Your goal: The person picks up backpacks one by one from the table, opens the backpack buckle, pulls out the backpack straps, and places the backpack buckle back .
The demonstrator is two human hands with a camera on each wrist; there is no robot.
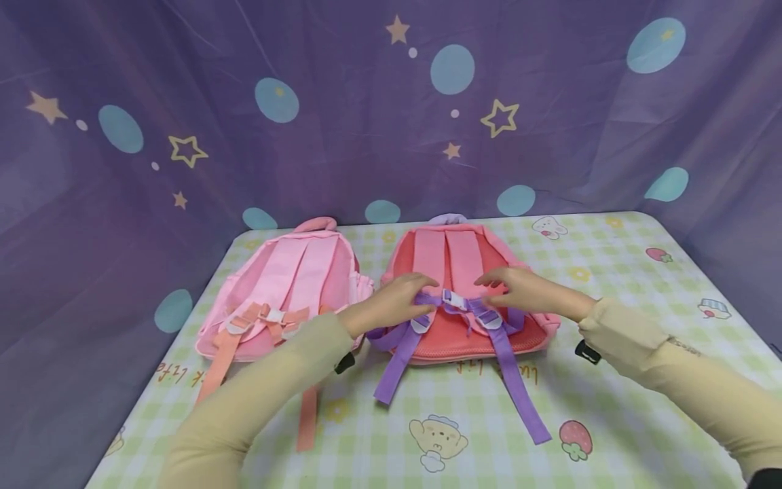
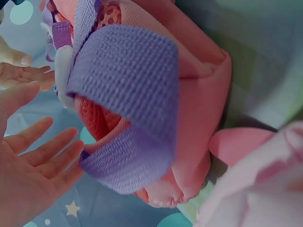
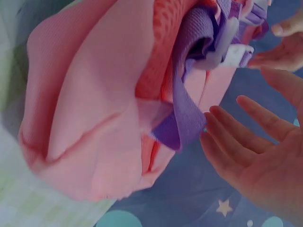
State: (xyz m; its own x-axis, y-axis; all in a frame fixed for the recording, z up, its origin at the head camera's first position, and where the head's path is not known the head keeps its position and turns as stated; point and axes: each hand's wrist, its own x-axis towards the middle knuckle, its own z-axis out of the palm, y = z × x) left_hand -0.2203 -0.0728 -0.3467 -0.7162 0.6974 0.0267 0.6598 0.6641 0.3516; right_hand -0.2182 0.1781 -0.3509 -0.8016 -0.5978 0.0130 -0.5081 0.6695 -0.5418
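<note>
A coral-pink backpack (image 1: 449, 343) lies with its shoulder straps facing up. A white buckle (image 1: 454, 299) joins the purple webbing across those straps, and two loose purple ends (image 1: 519, 390) trail toward the front. My left hand (image 1: 394, 300) hovers at the webbing's left side, fingers spread and relaxed. On the other side is my right hand (image 1: 528, 291), its fingers loosely extended. In the wrist views, fingertips of each hand come close to a purple strap loop (image 2: 130, 75); whether they touch it I cannot tell. Neither palm holds anything.
To the left lies a light pink backpack (image 1: 277, 272) with orange straps (image 1: 307, 421) and its own white buckle (image 1: 275, 316), partly behind my left forearm. Both bags rest on a green checked tablecloth (image 1: 623, 299). A purple curtain (image 1: 342, 163) hangs behind the table.
</note>
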